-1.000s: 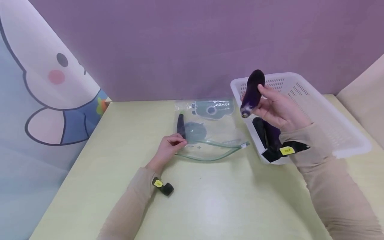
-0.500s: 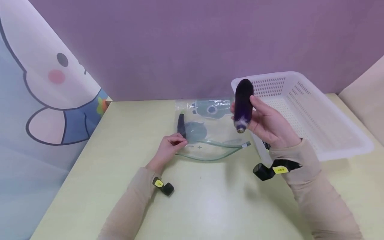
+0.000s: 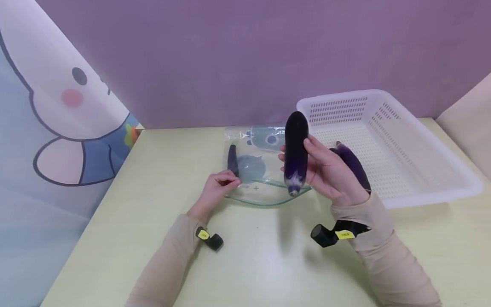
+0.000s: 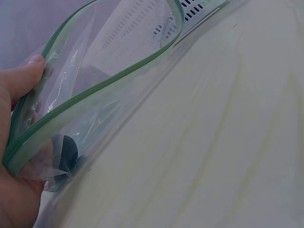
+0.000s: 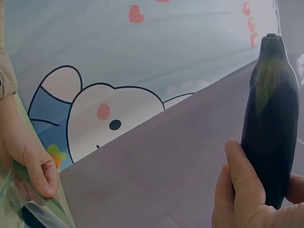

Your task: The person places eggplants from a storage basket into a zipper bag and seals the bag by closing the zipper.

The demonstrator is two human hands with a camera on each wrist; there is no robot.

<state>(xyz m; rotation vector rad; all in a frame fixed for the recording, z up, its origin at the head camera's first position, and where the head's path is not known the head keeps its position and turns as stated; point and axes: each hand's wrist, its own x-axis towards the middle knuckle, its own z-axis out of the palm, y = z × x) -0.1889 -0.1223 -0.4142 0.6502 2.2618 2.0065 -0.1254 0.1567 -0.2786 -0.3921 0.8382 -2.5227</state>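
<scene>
Upright, right hand (image 3: 330, 175) grips eggplant (image 3: 296, 149); left hand (image 3: 216, 187) pinches bag (image 3: 268, 170).

dark purple eggplant (image 3: 296, 152) held upright above the clear zip bag's (image 3: 268, 170) open mouth.

No words or numbers can be read here. The yellow tags (image 3: 344, 234) on the wrist straps carry print too small to make out, and the bag (image 3: 264, 166) shows only pictures.

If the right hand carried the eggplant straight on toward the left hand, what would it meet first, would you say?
Probably the open mouth of the clear zip bag, which the left hand holds open; the right hand seems above it, though depth is unclear.
</scene>
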